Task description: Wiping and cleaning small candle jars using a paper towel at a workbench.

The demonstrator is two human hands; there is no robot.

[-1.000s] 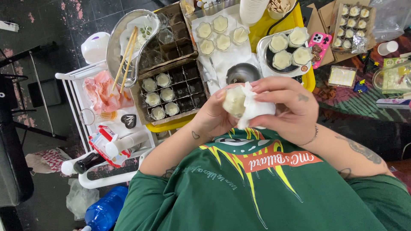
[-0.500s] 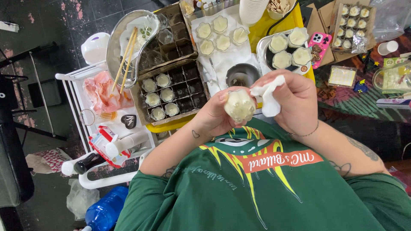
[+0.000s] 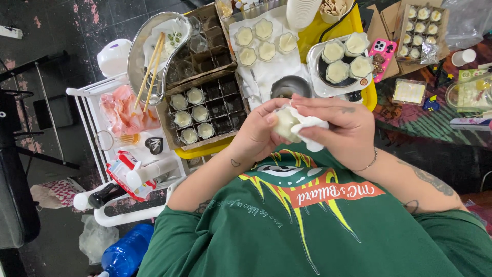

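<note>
My left hand (image 3: pixel 254 134) grips a small glass cup of pale cream filling (image 3: pixel 285 123) close to my chest. My right hand (image 3: pixel 342 132) presses a white cloth (image 3: pixel 310 128) against the cup's side and rim, so most of the cup is covered. Straight ahead on white paper stand several filled cups (image 3: pixel 264 40), and a round metal bowl (image 3: pixel 287 86) sits just beyond my fingers. A tray (image 3: pixel 315 79) at the right carries three more filled cups.
A divided cardboard box (image 3: pixel 224 115) holds several filled cups at the left. Beside it lies a metal dish (image 3: pixel 137 61) with chopsticks. A white rack (image 3: pixel 128 205) holds bottles and packets. A pink phone (image 3: pixel 382 54), another cup box (image 3: pixel 421 31) and a yellow tray (image 3: pixel 328 28) lie farther right.
My right hand has brought the white cloth back onto the cup and covers it again; half a second ago the cloth was lifted off to the right and the cup's top showed.
</note>
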